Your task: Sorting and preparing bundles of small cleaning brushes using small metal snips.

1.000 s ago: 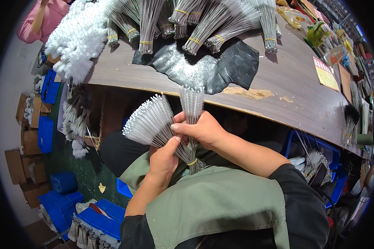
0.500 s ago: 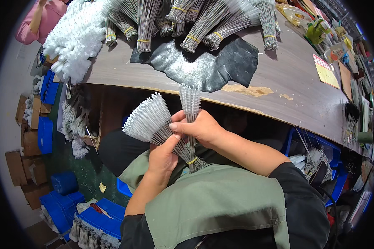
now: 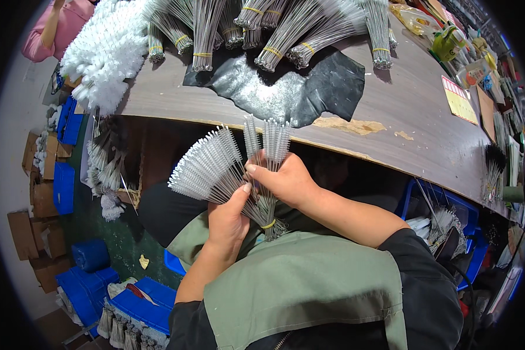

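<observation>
Right hand (image 3: 286, 181) pinched on the upper stems of a bundle of thin wire brushes (image 3: 227, 166), thumb across the front. Left hand (image 3: 227, 221) closed around the same stems from below, thumb pressed against the wires just above the yellow rubber band (image 3: 268, 224) that ties the twisted ends. Bundle held in mid-air over the lap, just below the front edge of the desk (image 3: 391, 105), bristle tips fanned out up and to the left.

Best handled, by the look of it, with a firm pinch near the band and a light thumb, peeling a few stems at a time so the fan stays flat and the wires unbent.

Further out: more banded brush bundles (image 3: 286, 35) on a black sheet (image 3: 286, 87), a heap of white fluffy brushes (image 3: 108, 52), blue bins (image 3: 64, 186) on the floor.
</observation>
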The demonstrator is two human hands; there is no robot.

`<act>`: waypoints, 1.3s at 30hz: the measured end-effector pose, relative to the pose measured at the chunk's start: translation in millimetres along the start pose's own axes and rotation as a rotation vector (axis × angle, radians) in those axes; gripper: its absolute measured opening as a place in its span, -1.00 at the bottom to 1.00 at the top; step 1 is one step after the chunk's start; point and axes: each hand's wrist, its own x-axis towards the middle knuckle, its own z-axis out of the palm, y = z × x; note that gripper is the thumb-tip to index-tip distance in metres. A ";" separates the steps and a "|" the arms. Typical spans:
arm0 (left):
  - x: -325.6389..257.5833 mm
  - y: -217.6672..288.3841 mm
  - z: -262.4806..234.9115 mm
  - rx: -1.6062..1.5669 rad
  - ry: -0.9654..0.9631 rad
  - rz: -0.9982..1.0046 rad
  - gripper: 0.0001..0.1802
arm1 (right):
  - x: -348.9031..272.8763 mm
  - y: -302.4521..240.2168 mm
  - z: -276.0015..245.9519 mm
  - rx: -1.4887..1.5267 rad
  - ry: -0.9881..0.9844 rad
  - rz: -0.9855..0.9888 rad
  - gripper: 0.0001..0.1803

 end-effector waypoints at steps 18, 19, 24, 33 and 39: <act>1.3 0.1 10.7 0.047 -0.063 0.071 -0.57 | 0.5 -4.4 3.4 0.344 -0.055 0.148 -0.80; 1.9 -0.3 9.3 0.061 -0.080 0.078 -0.55 | -0.1 -3.9 3.3 0.359 -0.026 0.133 -0.81; 0.0 1.9 10.6 0.030 -0.065 0.054 -0.54 | -1.1 1.3 1.0 0.203 0.008 0.075 -0.84; -1.9 2.2 7.2 0.055 -0.052 0.047 -0.56 | -3.4 0.7 0.8 0.232 -0.043 0.090 -0.83; -4.5 -0.6 -6.6 0.048 -0.076 0.026 -0.54 | -12.6 -4.3 2.3 0.163 -0.066 0.002 -0.84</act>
